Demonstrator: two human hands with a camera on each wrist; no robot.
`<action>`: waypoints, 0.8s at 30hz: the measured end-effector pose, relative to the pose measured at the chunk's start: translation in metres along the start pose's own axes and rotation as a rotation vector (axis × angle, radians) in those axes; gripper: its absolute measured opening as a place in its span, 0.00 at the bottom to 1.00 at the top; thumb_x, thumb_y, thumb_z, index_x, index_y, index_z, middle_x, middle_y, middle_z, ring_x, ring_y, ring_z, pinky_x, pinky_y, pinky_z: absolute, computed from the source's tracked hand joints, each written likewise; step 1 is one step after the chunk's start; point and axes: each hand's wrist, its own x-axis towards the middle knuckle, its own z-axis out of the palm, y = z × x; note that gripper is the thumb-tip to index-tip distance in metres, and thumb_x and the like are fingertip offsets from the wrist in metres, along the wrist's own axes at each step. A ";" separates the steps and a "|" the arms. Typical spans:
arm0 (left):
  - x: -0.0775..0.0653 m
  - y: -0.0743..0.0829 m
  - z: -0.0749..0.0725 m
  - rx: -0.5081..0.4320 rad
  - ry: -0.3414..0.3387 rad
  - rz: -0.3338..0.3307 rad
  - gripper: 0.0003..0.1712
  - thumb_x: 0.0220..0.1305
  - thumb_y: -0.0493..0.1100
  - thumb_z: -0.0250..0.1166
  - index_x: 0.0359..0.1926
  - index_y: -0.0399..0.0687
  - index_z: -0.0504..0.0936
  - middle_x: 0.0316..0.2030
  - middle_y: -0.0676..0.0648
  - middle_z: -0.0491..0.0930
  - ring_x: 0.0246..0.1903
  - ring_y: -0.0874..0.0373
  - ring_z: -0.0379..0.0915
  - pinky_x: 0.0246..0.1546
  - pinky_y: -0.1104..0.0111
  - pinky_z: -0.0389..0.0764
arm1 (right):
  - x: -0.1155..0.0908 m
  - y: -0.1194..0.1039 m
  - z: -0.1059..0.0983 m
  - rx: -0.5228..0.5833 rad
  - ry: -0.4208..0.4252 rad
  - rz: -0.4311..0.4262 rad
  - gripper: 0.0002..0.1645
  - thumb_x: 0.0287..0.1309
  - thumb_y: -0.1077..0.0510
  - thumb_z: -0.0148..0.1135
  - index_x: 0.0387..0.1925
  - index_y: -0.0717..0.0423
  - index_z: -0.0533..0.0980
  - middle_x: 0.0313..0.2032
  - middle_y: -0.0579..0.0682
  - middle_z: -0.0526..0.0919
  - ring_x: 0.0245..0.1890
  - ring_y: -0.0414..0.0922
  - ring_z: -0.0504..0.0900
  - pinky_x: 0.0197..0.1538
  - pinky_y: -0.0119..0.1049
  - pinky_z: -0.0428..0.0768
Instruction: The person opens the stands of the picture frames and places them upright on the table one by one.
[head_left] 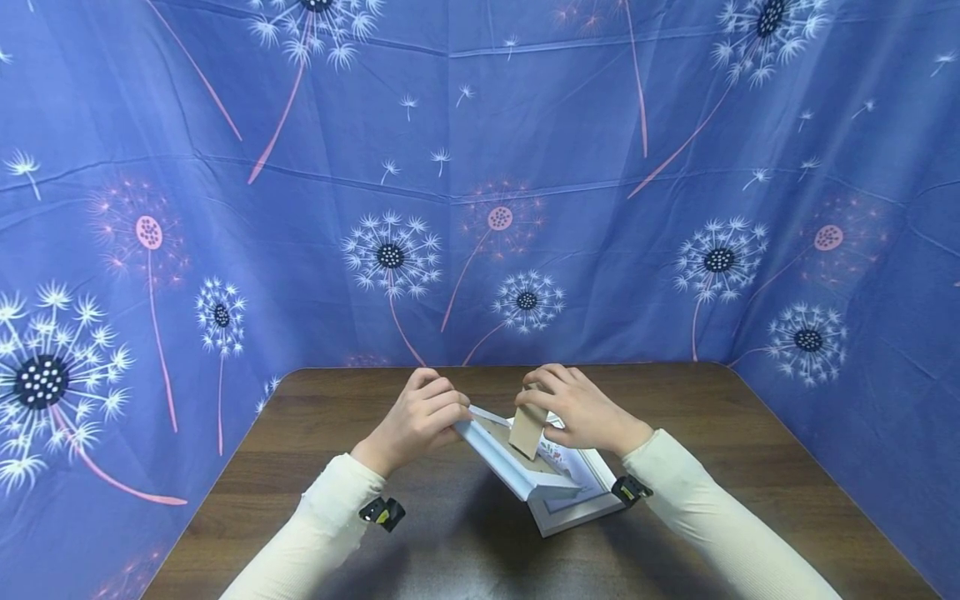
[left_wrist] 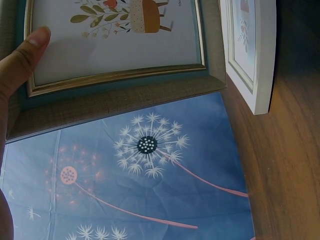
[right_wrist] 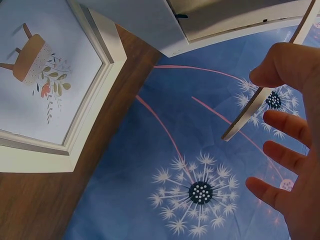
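Observation:
My left hand (head_left: 423, 414) grips one edge of a picture frame (head_left: 497, 454) that is tilted above the table, its brown backboard facing up. The left wrist view shows its front: a gold inner edge, a textured border (left_wrist: 125, 104) and a plant print, with the thumb over the glass. A tan easel leg (head_left: 528, 431) stands out from the backboard, held near its free end by my right hand (head_left: 585, 408). Seen from the right wrist, the thumb lies against the easel leg (right_wrist: 250, 112) and the other fingers are spread below it. A white picture frame (head_left: 573, 518) with a plant print lies underneath.
The brown wooden table (head_left: 315, 442) reaches back to a blue dandelion-print cloth (head_left: 450, 125), which hangs behind and at both sides. The tilted frame overlaps the white one in the head view.

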 end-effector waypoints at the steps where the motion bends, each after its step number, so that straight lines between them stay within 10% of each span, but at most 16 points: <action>1: 0.000 0.000 0.000 -0.001 0.000 -0.001 0.11 0.47 0.41 0.73 0.31 0.48 0.79 0.31 0.52 0.84 0.33 0.59 0.76 0.45 0.58 0.71 | 0.000 0.000 0.000 0.000 0.000 -0.001 0.31 0.40 0.59 0.67 0.53 0.46 0.78 0.53 0.53 0.77 0.57 0.54 0.72 0.51 0.52 0.73; 24: -0.001 0.002 -0.002 -0.020 0.036 0.021 0.13 0.45 0.45 0.74 0.30 0.49 0.79 0.32 0.56 0.84 0.32 0.60 0.75 0.46 0.57 0.69 | -0.002 0.000 0.002 0.047 -0.015 0.051 0.35 0.43 0.60 0.66 0.59 0.45 0.75 0.61 0.54 0.73 0.61 0.54 0.69 0.54 0.54 0.70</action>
